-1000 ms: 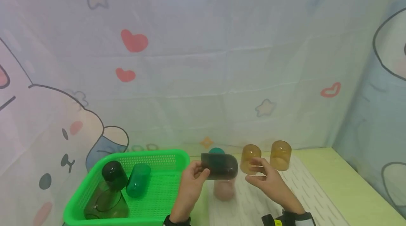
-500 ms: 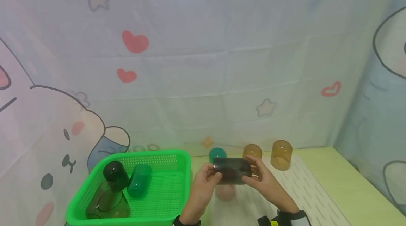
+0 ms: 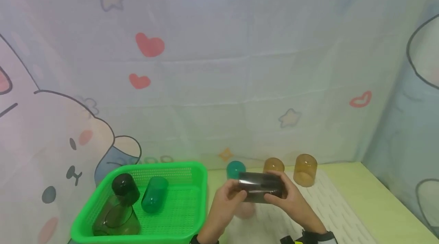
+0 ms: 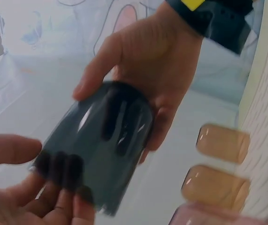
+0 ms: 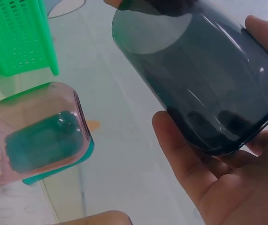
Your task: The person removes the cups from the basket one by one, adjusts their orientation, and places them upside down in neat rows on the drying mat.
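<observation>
A dark smoky see-through cup (image 3: 261, 187) lies on its side in the air above the table, gripped at both ends. My left hand (image 3: 226, 197) holds its open end and my right hand (image 3: 290, 197) cups its rounded closed end. In the left wrist view the dark cup (image 4: 101, 140) sits between the left fingers (image 4: 54, 206) and the right hand (image 4: 148, 61). In the right wrist view the dark cup (image 5: 199, 75) rests in the right palm (image 5: 218, 187). A pink cup (image 3: 245, 209) stands upside down just below the hands.
A teal cup (image 3: 235, 168) and two amber cups (image 3: 273, 165) (image 3: 305, 169) stand upside down at the back of a white slotted mat (image 3: 329, 206). A green basket (image 3: 204, 183) at the left holds a dark cup (image 3: 124, 187), a teal cup (image 3: 154, 194) and an olive cup (image 3: 116, 219).
The dark cup moved right and a little lower. My right hand, open beside it a second ago, now grips its closed end, so both hands hold it.
</observation>
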